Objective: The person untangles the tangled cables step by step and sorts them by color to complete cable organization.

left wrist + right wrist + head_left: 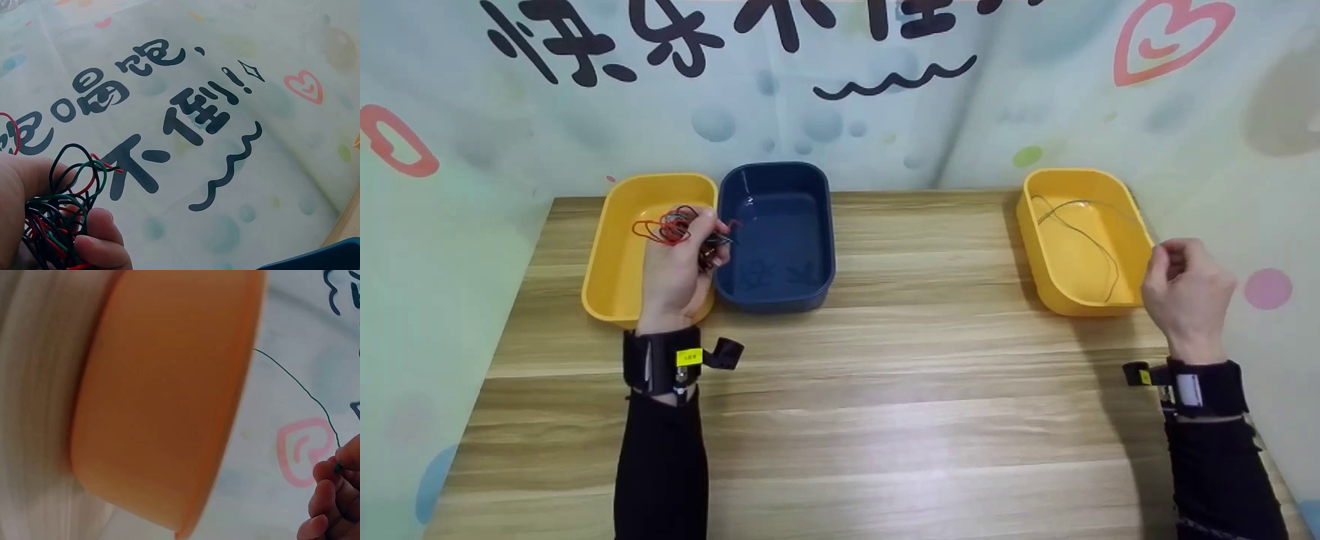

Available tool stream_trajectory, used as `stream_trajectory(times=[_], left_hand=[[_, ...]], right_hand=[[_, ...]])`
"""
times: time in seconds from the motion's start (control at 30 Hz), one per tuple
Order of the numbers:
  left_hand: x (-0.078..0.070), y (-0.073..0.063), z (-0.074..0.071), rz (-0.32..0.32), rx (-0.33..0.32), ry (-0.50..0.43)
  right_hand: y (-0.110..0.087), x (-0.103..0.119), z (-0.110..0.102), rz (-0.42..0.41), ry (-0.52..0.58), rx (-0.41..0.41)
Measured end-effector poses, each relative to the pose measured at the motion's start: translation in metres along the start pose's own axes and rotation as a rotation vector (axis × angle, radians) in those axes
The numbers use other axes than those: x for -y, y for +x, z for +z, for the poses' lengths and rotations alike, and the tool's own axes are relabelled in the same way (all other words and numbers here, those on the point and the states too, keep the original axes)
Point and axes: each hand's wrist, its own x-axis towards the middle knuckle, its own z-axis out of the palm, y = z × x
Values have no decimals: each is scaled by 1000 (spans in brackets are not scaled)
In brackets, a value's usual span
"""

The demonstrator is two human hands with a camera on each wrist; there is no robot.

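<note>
My left hand [673, 281] grips a tangled bundle of thin wires [666, 226] over the right side of the left yellow bin [598, 262]. Red, black and green strands [56, 225] loop out around its thumb and fingers in the left wrist view. At the near right corner of the right yellow bin [1054, 289] is my right hand [1191, 296]. Its thumb and forefinger pinch the end of a thin green wire [306, 391], which runs off behind the bin's rim in the right wrist view. Inside that bin, curved lengths of thin wire [1099, 244] show.
A dark blue bin [780, 300] stands close against the right side of the left yellow bin. All the bins sit along the back of the wooden table [915, 360], before a printed cloth backdrop [885, 142]. Black wrist straps with small cameras are on both wrists.
</note>
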Motion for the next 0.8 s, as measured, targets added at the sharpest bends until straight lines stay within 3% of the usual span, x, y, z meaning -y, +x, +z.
stream_trajectory(times=[0.17,0.4,0.6,0.8], left_hand=[[0,-1,1,5,8,-2],[1,0,1,-3,6,0],[2,1,1,-4,8,-4],[3,1,1,-8,6,-3]], right_hand=[[-7,-5,4,-111,-56,218],[-4,-11,2,-83,-137,539],[9,-16,2,-107,-203,714],[20,-16,5,-88,-262,820]])
